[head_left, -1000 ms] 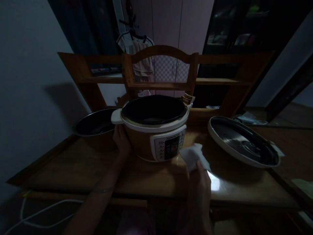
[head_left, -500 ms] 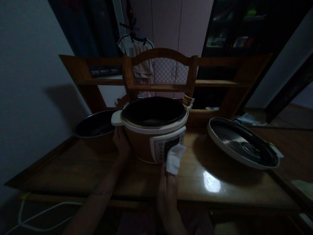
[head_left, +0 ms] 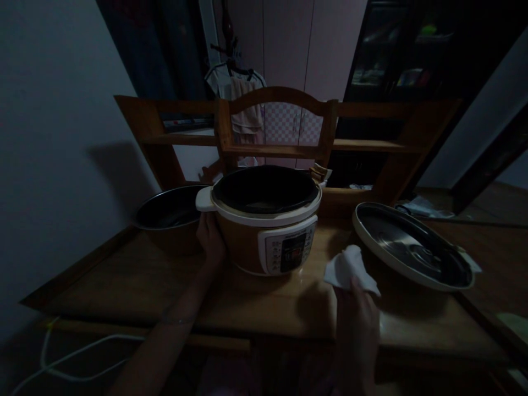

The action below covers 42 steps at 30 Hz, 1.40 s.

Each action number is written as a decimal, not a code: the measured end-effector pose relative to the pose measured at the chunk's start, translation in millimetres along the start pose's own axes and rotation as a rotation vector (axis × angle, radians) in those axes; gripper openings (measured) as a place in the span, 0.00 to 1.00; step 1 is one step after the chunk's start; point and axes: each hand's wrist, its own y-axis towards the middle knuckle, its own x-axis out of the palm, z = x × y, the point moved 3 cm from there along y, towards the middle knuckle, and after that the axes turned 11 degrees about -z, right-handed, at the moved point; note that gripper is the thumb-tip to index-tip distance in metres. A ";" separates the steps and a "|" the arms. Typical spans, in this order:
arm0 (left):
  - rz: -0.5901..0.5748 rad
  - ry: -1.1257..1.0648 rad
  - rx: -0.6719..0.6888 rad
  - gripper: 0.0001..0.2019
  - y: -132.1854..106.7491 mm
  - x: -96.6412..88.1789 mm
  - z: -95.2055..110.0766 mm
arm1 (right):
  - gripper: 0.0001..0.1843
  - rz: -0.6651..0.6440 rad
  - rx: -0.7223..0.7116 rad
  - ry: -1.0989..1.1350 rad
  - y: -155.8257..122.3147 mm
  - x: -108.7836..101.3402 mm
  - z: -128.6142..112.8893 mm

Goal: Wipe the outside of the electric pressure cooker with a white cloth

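An electric pressure cooker (head_left: 242, 242), lidless, stands on the wooden desk with its control panel (head_left: 289, 250) towards me. My left hand (head_left: 211, 242) grips the cooker's left side just under its pale handle (head_left: 205, 199); its fingertips are partly hidden. In my right hand (head_left: 358, 313) is a white cloth (head_left: 350, 268), pinched by the fingers, over the desk between the cooker and the lid. The round lid (head_left: 412, 247) lies at the right with its inner side up. A dark inner pot (head_left: 169, 234) stands left of the cooker.
A wooden desk (head_left: 268, 305) carries everything, with a raised shelf (head_left: 276, 149) along its back edge. A white cable (head_left: 82, 352) hangs below the front left edge. The wall (head_left: 61, 165) is close on the left.
My right hand has moved right with the white cloth, off the control panel, which now shows fully. My left hand stays on the cooker. The view has shifted slightly.
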 end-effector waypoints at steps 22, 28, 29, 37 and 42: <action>0.032 -0.001 0.018 0.22 0.9 0.7 -1.3 | 0.40 -0.328 0.113 0.157 -82.4 102.0 -35.6; 0.030 -0.028 0.041 0.22 0.7 1.7 1.0 | 0.35 -0.231 0.090 0.140 -78.1 60.8 -23.0; 0.027 -0.032 0.042 0.22 0.7 1.7 0.5 | 0.35 -0.195 0.106 0.130 -73.0 53.3 -23.2; 0.028 -0.034 0.024 0.22 1.5 0.9 -5.3 | 0.30 -0.233 -0.092 0.202 -15.2 75.9 -80.2; 0.005 -0.051 0.033 0.22 0.9 1.5 -1.8 | 0.35 -0.409 -0.341 0.088 -13.4 105.2 -88.7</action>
